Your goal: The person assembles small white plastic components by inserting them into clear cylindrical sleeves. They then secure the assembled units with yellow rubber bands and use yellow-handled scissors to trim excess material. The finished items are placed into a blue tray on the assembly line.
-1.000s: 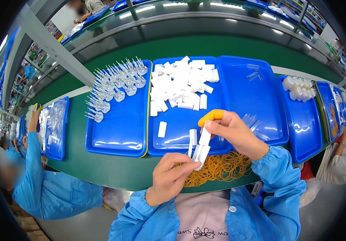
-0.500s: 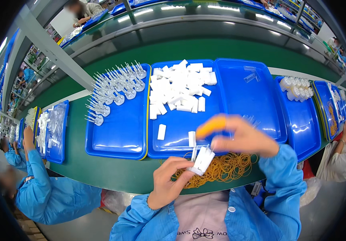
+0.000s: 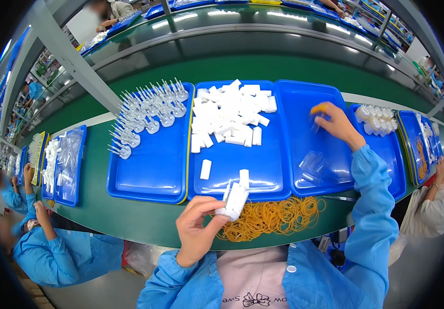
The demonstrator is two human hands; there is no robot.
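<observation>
My left hand (image 3: 199,224) pinches the round base of a small white assembly (image 3: 233,201), with upright white blocks on it, above the table's near edge. My right hand (image 3: 335,123), with a yellow finger cot on one finger, reaches into the right blue tray (image 3: 304,191). Its thumb and finger close on a clear plastic piece (image 3: 315,125), partly hidden by the fingers. More clear plastic pieces (image 3: 312,166) lie nearer me in that tray. White rectangular blocks (image 3: 232,110) are heaped in the middle blue tray (image 3: 193,193), with two lying apart near its front.
Pronged clear bases (image 3: 150,110) stand in the left blue tray (image 3: 111,188). Yellow rubber bands (image 3: 273,219) lie along the near table edge. Round whitish parts (image 3: 376,118) fill the back of another tray at right. Co-workers sit on both sides, and a metal post (image 3: 72,56) rises at back left.
My right hand has moved from beside the white assembly to the back of the right tray. My left hand, still holding the assembly, has shifted slightly left.
</observation>
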